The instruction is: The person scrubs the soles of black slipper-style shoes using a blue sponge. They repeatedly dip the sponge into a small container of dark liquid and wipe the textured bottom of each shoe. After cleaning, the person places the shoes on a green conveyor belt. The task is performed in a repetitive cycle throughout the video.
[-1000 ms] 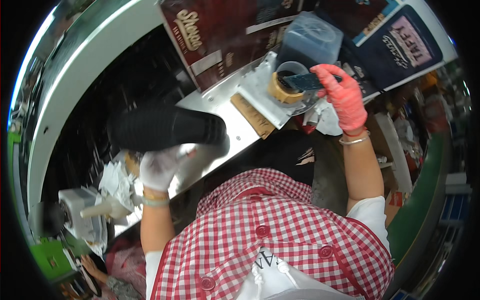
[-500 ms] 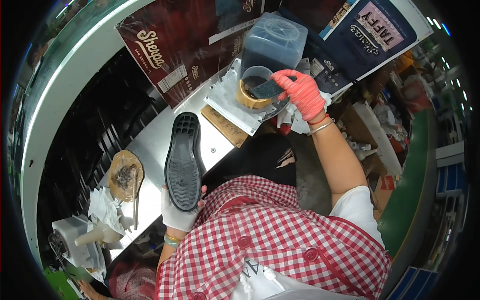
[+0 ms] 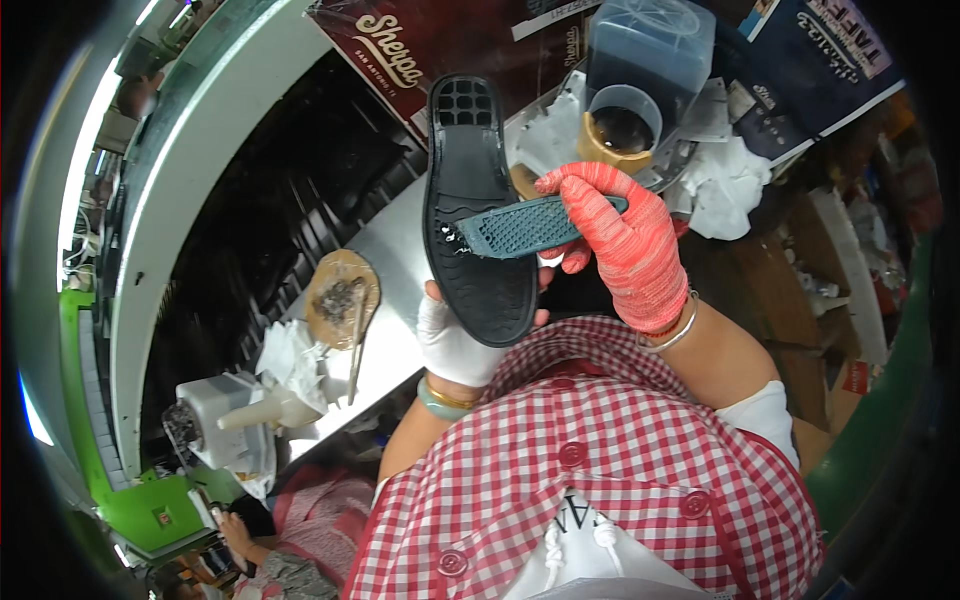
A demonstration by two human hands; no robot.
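Note:
A black rubber shoe sole (image 3: 468, 180) rests on my left hand (image 3: 458, 345), which wears a white glove with bare fingertips curled round its lower edges. The sole's ribbed hollow side faces up, with small square pockets at the far end. In a pink knitted glove, my right hand (image 3: 635, 255) pinches a flat, dark teal textured strip (image 3: 525, 226). The strip's free end touches the sole's middle, where a shiny wet smear (image 3: 452, 237) shows. Beyond my right hand stands a clear cup (image 3: 622, 105) with a tan band and dark liquid inside.
Behind the cup is a large clear plastic container (image 3: 655, 45), with printed cartons (image 3: 400, 50) around it. Crumpled white paper (image 3: 725, 185) lies to its right. On the metal bench (image 3: 375, 375) sit a stained tan pad (image 3: 340, 290) with a stick. Another person's hand (image 3: 237, 535) shows at lower left.
My right hand has brought the strip out of the cup and onto the sole. My left hand has raised the sole away from the bench. The whole view has shifted too.

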